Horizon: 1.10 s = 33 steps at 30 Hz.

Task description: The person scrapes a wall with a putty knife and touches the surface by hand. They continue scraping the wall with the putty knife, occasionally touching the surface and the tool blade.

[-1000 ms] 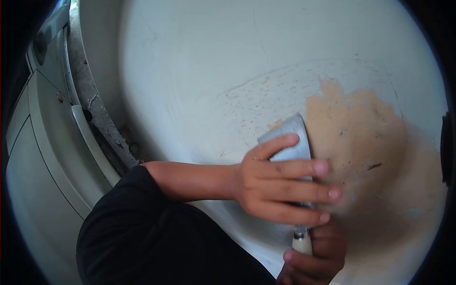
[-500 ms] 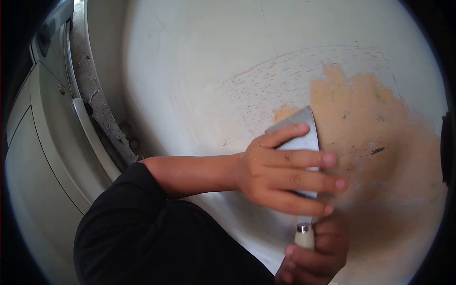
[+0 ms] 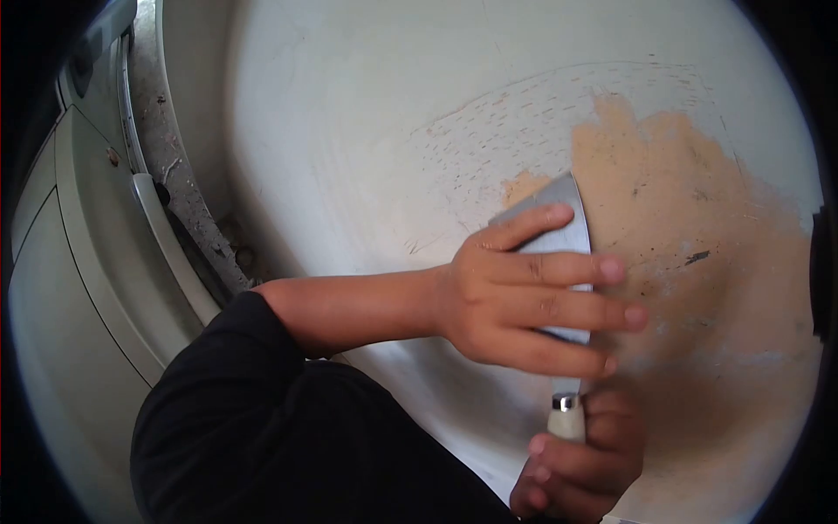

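A wide metal scraper (image 3: 572, 237) with a pale handle lies against a light, curved surface (image 3: 349, 157). My left hand (image 3: 541, 301) rests flat over its blade, fingers spread and pointing right, covering much of the metal. Below it, my right hand (image 3: 589, 454) is wrapped round the pale handle. The blade's upper corner reaches the left edge of a tan bare patch (image 3: 650, 210), which has dark marks and small specks. Rows of short scratches run along the surface above and left of the blade.
At the left is a light vehicle panel (image 3: 96, 253) with a long handle-like bar (image 3: 170, 244). Between it and the curved surface runs a gap with grey, debris-strewn ground (image 3: 170, 140). A dark object (image 3: 820, 271) stands at the far right edge.
Both hands and the scraper sit slightly higher and a little further right in the view. The surface's marks have also shifted upward in the frame.
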Tool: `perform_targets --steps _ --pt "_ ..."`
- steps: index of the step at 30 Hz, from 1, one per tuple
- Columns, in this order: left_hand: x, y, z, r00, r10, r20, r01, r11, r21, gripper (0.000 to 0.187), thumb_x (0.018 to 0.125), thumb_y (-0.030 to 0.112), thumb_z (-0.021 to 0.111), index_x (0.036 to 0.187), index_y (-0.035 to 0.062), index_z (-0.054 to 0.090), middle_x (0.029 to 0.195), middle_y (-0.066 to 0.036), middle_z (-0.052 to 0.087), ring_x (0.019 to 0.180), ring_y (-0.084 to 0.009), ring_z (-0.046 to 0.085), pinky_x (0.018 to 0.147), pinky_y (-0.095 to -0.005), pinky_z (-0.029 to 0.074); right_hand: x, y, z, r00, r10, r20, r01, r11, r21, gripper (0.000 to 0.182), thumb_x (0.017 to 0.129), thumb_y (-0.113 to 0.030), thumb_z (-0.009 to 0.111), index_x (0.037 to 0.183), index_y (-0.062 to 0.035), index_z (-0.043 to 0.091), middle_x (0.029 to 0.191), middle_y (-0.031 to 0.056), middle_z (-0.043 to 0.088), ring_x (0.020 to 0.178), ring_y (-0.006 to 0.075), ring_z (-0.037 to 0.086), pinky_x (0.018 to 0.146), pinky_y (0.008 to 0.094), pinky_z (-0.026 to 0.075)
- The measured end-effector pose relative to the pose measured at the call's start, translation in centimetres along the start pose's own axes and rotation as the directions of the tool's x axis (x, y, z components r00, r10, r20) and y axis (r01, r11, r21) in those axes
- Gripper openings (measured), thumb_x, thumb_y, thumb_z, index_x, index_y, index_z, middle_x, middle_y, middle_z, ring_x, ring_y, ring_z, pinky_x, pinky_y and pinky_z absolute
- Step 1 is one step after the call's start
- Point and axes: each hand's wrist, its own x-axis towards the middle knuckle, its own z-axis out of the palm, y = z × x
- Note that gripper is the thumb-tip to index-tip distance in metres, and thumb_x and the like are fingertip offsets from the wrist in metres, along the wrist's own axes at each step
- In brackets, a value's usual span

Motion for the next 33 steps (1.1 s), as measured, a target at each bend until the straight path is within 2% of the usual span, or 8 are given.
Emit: perform_targets --steps 3,18,19,20,22,25,27,33 --pt "0.2 0.3 -0.3 0.996 -0.067 0.056 0.066 0.998 0.021 0.015 0.087 0.019 0.077 0.096 0.0294 0.072 0.123 0.003 0.075 0.121 -0.0215 0.067 0.119 -0.0489 0.034 0.3 -0.8 0.2 0.985 0.16 -0.064 -0.16 0.987 0.002 0.017 0.097 -0.019 0.063 0.087 -0.0068 0.056 0.084 0.0113 0.069 0.053 0.0163 0.047 0.05 0.032 0.044" --pt "0.3 0.3 -0.1 0.997 -0.081 0.002 0.081 0.996 -0.031 0.012 0.088 0.02 0.075 0.095 0.0284 0.07 0.121 0.004 0.075 0.12 -0.0215 0.067 0.121 -0.0495 0.031 0.5 -0.3 0.5 0.993 0.107 -0.057 -0.108 0.994 -0.006 0.019 0.098 -0.017 0.064 0.088 -0.0045 0.055 0.085 0.0129 0.069 0.053 0.0156 0.047 0.047 0.0316 0.044" --pt "0.2 0.2 -0.2 0.997 -0.079 0.005 0.079 0.996 -0.034 0.012 0.088 0.02 0.075 0.095 0.0284 0.07 0.121 0.004 0.075 0.12 -0.0215 0.067 0.121 -0.0495 0.031 0.2 0.1 0.4 0.999 0.018 -0.039 -0.018 1.0 0.002 0.019 0.098 -0.017 0.064 0.087 -0.0044 0.055 0.085 0.0128 0.069 0.053 0.0157 0.046 0.047 0.0317 0.044" --pt "-0.1 0.0 -0.3 0.999 -0.022 0.041 0.024 0.999 -0.037 0.014 0.092 0.021 0.073 0.103 0.0292 0.07 0.121 0.004 0.075 0.125 -0.0242 0.065 0.121 -0.0531 0.029 0.1 0.6 0.4 0.997 -0.077 -0.022 0.078 0.997 0.013 0.019 0.097 -0.017 0.064 0.086 -0.0043 0.055 0.085 0.0127 0.068 0.053 0.0157 0.046 0.047 0.0317 0.043" --pt "-0.1 -0.2 -0.6 0.997 0.022 0.07 -0.02 0.999 -0.031 0.018 0.095 0.022 0.071 0.111 0.03 0.07 0.122 0.003 0.075 0.13 -0.0268 0.062 0.122 -0.0567 0.028 0.4 0.6 0.6 0.999 -0.003 -0.032 0.004 1.0 0.013 0.018 0.097 -0.017 0.064 0.086 -0.0042 0.056 0.085 0.0127 0.068 0.053 0.0159 0.046 0.047 0.0316 0.043" --pt "0.2 0.1 -0.6 0.992 -0.072 0.102 0.071 0.997 0.012 0.017 0.095 0.022 0.07 0.111 0.0303 0.07 0.121 0.003 0.075 0.13 -0.0267 0.062 0.122 -0.0567 0.027 0.5 -0.2 0.5 0.995 0.085 -0.043 -0.086 0.996 -0.006 0.017 0.096 -0.016 0.065 0.087 -0.0043 0.056 0.085 0.0128 0.069 0.053 0.016 0.046 0.047 0.0315 0.043" --pt "0.1 -0.1 -0.3 1.0 -0.025 0.011 0.026 0.997 -0.069 0.011 0.087 0.021 0.076 0.094 0.028 0.07 0.121 0.004 0.075 0.122 -0.0218 0.066 0.12 -0.0493 0.032 0.5 -0.2 0.6 0.997 0.068 -0.038 -0.068 0.998 -0.016 0.017 0.096 -0.016 0.065 0.087 -0.0044 0.056 0.085 0.0129 0.069 0.053 0.016 0.046 0.047 0.0314 0.043" --pt "0.2 0.4 -0.2 0.997 -0.079 0.023 0.08 0.995 -0.052 0.012 0.086 0.018 0.075 0.091 0.0276 0.071 0.121 0.004 0.075 0.121 -0.0214 0.067 0.119 -0.049 0.033 0.3 -0.5 0.3 0.995 0.098 -0.012 -0.097 0.995 0.006 0.016 0.096 -0.017 0.066 0.089 -0.0043 0.057 0.086 0.0136 0.069 0.052 0.0158 0.046 0.047 0.0311 0.043"
